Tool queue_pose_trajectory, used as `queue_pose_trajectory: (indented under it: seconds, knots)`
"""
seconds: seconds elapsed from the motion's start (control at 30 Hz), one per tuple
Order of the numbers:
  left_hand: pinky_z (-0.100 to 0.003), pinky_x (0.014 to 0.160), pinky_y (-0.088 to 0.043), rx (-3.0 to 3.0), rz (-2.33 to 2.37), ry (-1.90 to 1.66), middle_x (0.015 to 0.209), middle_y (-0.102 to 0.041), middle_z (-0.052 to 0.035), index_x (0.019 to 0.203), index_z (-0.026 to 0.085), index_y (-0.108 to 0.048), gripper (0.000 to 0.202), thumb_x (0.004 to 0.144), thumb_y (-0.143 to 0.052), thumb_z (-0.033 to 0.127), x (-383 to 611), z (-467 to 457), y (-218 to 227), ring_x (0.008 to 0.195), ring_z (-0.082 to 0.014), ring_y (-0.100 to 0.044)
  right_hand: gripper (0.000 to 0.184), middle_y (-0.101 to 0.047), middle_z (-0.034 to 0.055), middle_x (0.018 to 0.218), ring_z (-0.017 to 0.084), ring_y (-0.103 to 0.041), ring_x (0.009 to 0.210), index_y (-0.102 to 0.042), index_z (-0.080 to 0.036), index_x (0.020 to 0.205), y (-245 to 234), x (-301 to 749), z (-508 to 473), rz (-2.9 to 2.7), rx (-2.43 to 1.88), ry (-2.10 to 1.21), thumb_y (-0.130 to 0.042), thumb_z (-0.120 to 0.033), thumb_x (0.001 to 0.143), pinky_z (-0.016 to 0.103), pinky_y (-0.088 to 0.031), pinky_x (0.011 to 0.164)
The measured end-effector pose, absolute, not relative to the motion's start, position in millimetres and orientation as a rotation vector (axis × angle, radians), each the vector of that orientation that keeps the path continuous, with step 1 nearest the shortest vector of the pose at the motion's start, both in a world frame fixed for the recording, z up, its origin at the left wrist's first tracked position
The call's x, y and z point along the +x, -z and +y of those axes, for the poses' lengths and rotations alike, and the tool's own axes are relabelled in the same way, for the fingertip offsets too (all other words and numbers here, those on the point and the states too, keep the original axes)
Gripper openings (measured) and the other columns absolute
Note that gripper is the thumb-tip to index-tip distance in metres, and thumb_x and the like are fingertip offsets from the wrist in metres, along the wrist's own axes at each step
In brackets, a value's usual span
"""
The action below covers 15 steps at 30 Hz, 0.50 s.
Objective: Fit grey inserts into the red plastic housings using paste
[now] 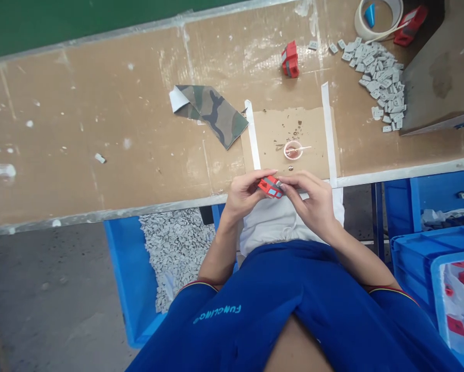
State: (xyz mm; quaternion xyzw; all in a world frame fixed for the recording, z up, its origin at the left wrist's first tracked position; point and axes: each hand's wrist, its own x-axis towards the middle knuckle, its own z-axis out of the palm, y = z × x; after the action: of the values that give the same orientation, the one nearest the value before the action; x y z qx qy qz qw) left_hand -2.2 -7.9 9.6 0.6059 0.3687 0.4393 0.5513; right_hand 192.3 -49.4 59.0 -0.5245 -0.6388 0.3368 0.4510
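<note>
At the table's front edge, my left hand [244,195] grips a small red plastic toy vehicle [269,185] with a grey band and pale window patches. From the other side, the thumb and fingers of my right hand [312,200] are pinched at the toy's right end, on a small light-grey piece [278,184] that touches it. Just beyond my hands is a small round cup [292,157] of reddish liquid, with a thin white stick lying across it. Another red toy vehicle [290,60] stands farther back.
A pile of small grey pieces [386,77] lies right, near a tape roll [358,26] and a cardboard box [441,77]. Camouflage-patterned material [220,113] lies left of the cup. Below the table are a blue bin [127,279] of grey pieces and blue crates [410,253].
</note>
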Motion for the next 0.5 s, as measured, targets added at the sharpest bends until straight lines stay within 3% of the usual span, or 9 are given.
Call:
queue_pose_trajectory:
  seconds: [0.13, 0.33, 0.5]
  knots:
    - [-0.028, 0.083, -0.064, 1.464, 0.929, -1.066, 0.110, -0.084, -0.0098, 0.120, 0.022, -0.082, 0.032, 0.089, -0.083, 0.033, 0, -11, -10, 0.093, -0.0185, -0.080, 0.016, -0.074, 0.0068, 0.099, 0.018, -0.071, 0.086, -0.074, -0.023, 0.109, -63, 189, -50, -1.641, -1.358, -0.717, -0.060, -0.017, 0.104, 0.031, -0.058, 0.076]
    - [-0.027, 0.083, -0.062, 1.614, 0.908, -1.033, 0.108, -0.084, -0.0089, 0.121, 0.023, -0.081, 0.028, 0.094, -0.077, 0.027, 1, -10, -16, 0.093, -0.0175, -0.079, 0.020, -0.058, 0.0028, 0.077, 0.016, -0.054, 0.069, -0.070, -0.022, 0.094, -70, 192, -47, -1.916, -1.427, -0.512, -0.054, -0.019, 0.107, 0.030, -0.044, 0.064]
    - [-0.027, 0.082, -0.062, 1.673, 0.859, -0.981, 0.103, -0.085, -0.0082, 0.119, 0.023, -0.082, 0.024, 0.096, -0.074, 0.028, -1, -6, -20, 0.090, -0.0178, -0.079, 0.022, -0.052, 0.0015, 0.076, 0.015, -0.046, 0.066, -0.065, -0.022, 0.089, -72, 196, -45, -1.973, -1.371, -0.581, -0.052, -0.017, 0.106, 0.029, -0.038, 0.061]
